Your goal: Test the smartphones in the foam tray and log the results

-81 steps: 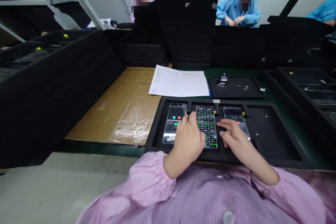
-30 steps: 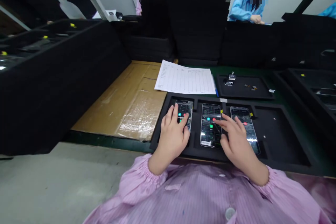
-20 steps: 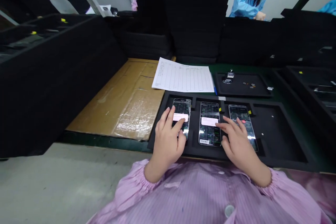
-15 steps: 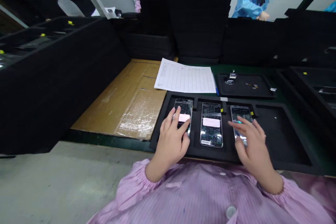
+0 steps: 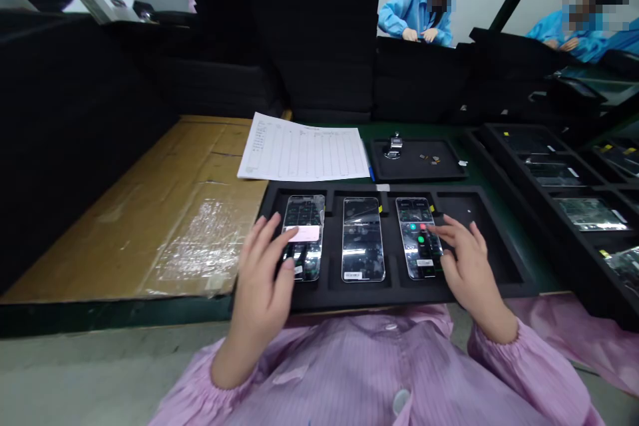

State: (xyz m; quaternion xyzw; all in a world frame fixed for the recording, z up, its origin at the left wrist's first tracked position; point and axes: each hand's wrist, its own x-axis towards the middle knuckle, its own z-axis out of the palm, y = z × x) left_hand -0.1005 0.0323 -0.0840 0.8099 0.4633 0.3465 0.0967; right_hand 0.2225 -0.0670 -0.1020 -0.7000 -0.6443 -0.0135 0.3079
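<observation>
Three smartphones lie face up in the compartments of a black foam tray (image 5: 329,296). My left hand (image 5: 262,276) is open over the left edge of the left phone (image 5: 309,256), its index fingertip at a white pop-up on the lit screen. The middle phone (image 5: 363,246) lies untouched, its screen dark grey with no pop-up. My right hand (image 5: 466,266) is open beside the right phone (image 5: 413,239), with its index fingertip near a red icon on that screen. Whether either fingertip presses the glass I cannot tell.
Behind the tray lie printed sheets (image 5: 304,153), a blue pen (image 5: 371,172) and a small black tray (image 5: 424,170) with a metal tally counter (image 5: 395,144). Cardboard (image 5: 200,193) covers the left side. More trays with phones (image 5: 589,213) stand right. Co-workers in blue (image 5: 414,6) sit beyond black partitions.
The view has swung to the right. The middle phone's pop-up is gone. My right hand has moved off the right phone's screen to its right edge; coloured icons show there.
</observation>
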